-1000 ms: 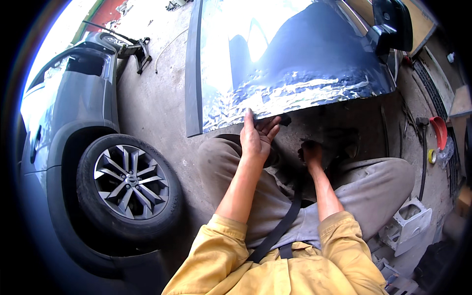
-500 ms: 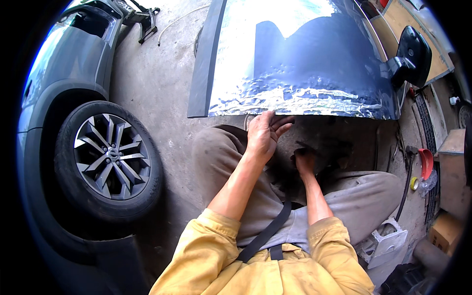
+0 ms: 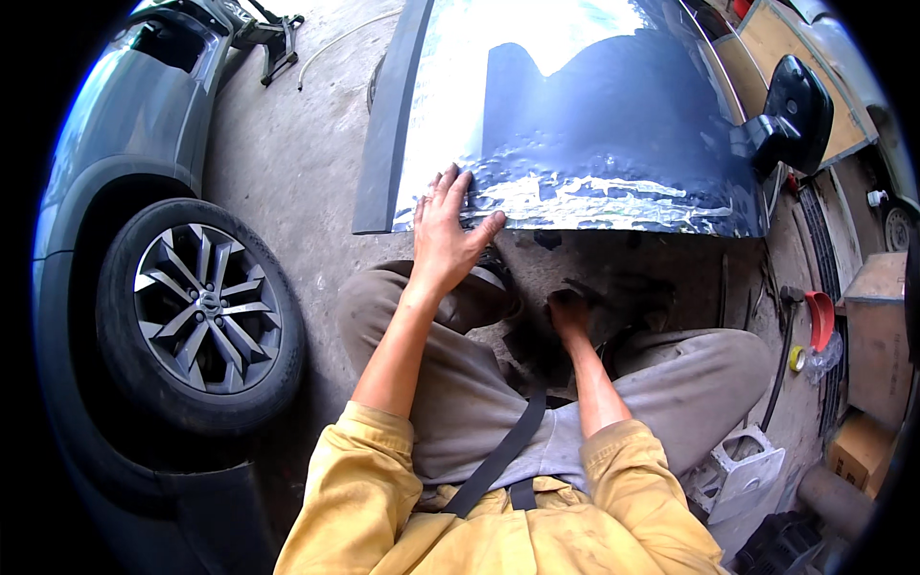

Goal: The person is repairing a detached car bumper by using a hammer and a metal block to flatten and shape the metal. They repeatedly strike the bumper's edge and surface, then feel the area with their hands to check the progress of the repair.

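A dark blue car door (image 3: 594, 105) with its mirror attached lies in front of me. Its near edge is dented and wrinkled, with paint scraped to pale metal. My left hand (image 3: 447, 225) rests on the door's near left corner, fingers spread over the whitish surface and thumb along the edge. In the shadow below the door, my right hand (image 3: 569, 314) is closed at about knee height. A thin dark shape shows beside its fingers, but what it holds is too dark to make out.
A grey car with a spoked wheel (image 3: 209, 302) stands close on my left. The black door mirror (image 3: 797, 110) juts out at right. On the floor at right lie a red curved piece (image 3: 819, 319), yellow tape (image 3: 797, 358), a white bracket (image 3: 743, 471) and cardboard boxes (image 3: 860, 450).
My left hand has moved left from the middle of the door's near edge and now lies spread on the door's surface. My right hand stays low in the shadow, still closed.
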Available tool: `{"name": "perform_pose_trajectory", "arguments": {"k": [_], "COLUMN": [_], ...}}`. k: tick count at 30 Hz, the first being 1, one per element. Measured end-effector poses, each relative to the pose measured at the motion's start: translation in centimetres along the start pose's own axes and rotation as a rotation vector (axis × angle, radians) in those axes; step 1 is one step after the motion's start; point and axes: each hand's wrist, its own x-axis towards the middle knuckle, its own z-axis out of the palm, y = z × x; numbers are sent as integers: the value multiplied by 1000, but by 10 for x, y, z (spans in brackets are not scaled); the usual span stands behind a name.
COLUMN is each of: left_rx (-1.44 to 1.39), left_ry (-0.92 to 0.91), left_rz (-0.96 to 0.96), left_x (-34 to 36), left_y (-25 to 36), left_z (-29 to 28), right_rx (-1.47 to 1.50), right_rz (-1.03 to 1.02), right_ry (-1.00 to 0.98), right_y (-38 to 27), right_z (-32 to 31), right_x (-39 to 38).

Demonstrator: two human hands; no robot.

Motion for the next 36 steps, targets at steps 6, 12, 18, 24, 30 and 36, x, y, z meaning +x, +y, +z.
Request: {"name": "perform_pose_trajectory", "arguments": {"k": [6, 12, 18, 24, 30, 36], "left_rx": [-99, 157, 341, 366, 344, 387], "left_ry": [-17, -17, -168, -244, -193, -196], "left_rz": [2, 37, 34, 314, 452, 523], "left_x": [18, 22, 30, 20, 8, 4], "left_y": [-17, -16, 11, 52, 79, 79], "left_z": [2, 12, 22, 44, 56, 56], "right_rx": [155, 135, -125, -36, -82, -102], "right_rz": [139, 174, 6, 76, 91, 129], "right_ry": [-86, -40, 115, 114, 157, 118], "right_y": [-5, -5, 35, 30, 33, 25], "right_z": [3, -2, -2, -11, -17, -32], "right_x": [-6, -9, 8, -13, -10, -24]}}
